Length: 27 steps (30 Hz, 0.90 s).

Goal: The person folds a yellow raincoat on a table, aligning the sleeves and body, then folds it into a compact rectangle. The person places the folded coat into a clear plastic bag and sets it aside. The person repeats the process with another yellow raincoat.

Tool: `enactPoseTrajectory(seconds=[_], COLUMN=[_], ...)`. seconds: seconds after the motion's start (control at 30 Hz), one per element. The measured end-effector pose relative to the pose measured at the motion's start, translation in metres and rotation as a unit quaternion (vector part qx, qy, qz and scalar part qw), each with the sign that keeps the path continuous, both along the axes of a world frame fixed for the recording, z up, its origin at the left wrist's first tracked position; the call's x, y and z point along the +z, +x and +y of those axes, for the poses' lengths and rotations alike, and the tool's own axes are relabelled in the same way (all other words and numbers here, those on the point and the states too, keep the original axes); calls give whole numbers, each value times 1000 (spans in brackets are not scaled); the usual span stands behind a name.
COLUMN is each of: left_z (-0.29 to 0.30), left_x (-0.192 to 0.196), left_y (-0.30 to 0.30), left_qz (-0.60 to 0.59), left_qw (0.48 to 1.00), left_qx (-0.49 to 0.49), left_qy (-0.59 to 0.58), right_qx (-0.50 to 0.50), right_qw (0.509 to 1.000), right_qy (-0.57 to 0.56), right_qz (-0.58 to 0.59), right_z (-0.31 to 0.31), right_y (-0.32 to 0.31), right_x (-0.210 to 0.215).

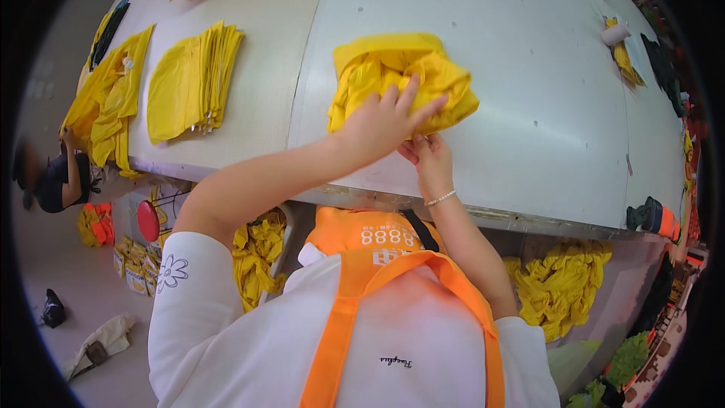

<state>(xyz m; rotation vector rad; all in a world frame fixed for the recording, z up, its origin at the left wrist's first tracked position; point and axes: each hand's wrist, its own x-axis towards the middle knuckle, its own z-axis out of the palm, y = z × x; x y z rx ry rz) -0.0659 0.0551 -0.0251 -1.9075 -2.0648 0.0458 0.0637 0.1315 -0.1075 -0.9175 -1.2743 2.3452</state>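
Here, left hand (385,117) lies flat on yellow cloth (400,79), right hand (429,157) pinching its edge.

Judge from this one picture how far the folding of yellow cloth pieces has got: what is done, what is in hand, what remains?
Done: a neat stack of folded yellow pieces lies on the table. In hand: the left hand presses flat on a bunched yellow piece, while the right hand pinches its near edge. Left: loose yellow heaps under the table look unfolded.
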Motion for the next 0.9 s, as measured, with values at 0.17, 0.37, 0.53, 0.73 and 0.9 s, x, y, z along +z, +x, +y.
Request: enactPoseTrajectory(seconds=[0.17,0.37,0.53,0.73,0.9], left_z=[18,26,39,42,43], left_x=[25,34,24,-4,-43], left_y=[-27,-27,-12,-8,12], left_qz=[-135,-234,-264,-262,-177], left_qw=[988,971,961,961,968], left_qx=[61,47,10,-13,-104], left_qy=[33,24,-79,-83,-145], right_qx=[-73,61,282,215,276], right_qw=[987,638,517,502,410], right_qy=[124,765,754,803,847], right_qz=[-66,-59,-290,-238,-198], right_z=[1,40,67,89,118], right_y=[1,-7,-22,20,50], right_x=[30,45,5,23,52])
